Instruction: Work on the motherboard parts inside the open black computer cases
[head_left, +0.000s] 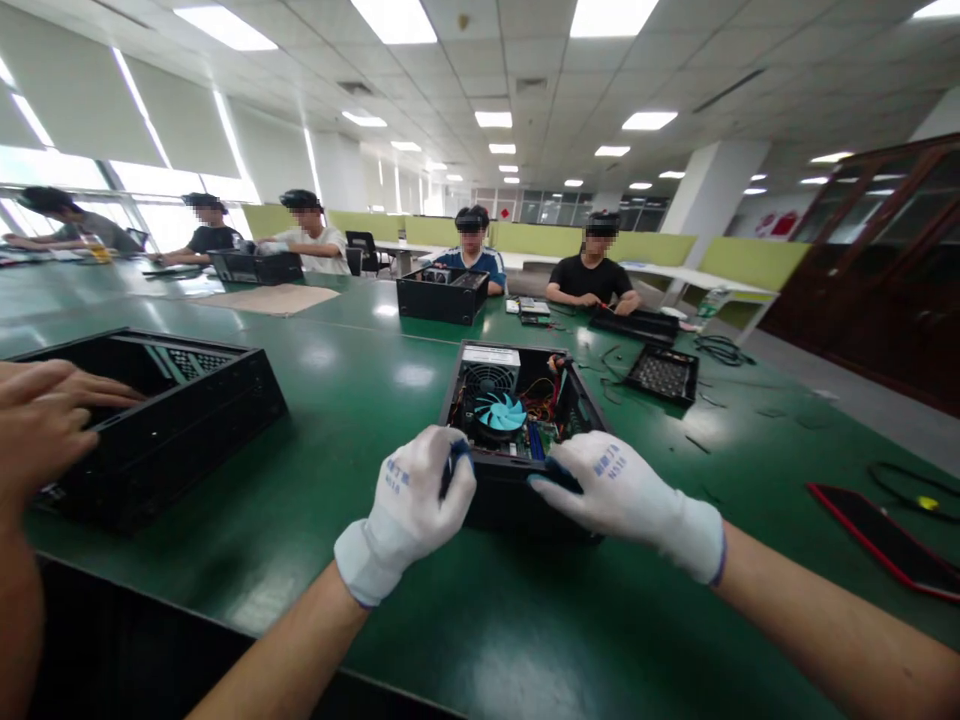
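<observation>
An uncovered black computer case lies on the table in front of me. Inside it are a light-blue cooling fan, a power supply at the far end, coloured wires and blue memory slots. My left hand, in a white glove, is closed on the near left corner of the case, its fingertips partly hidden. My right hand, gloved the same way, grips the near right edge, thumb outside and fingers hidden over the rim.
Another open computer case stands to the left, with a co-worker's bare hands at it. On the right lie a black-and-red panel, a cable and a black metal part. Several co-workers sit across the green table.
</observation>
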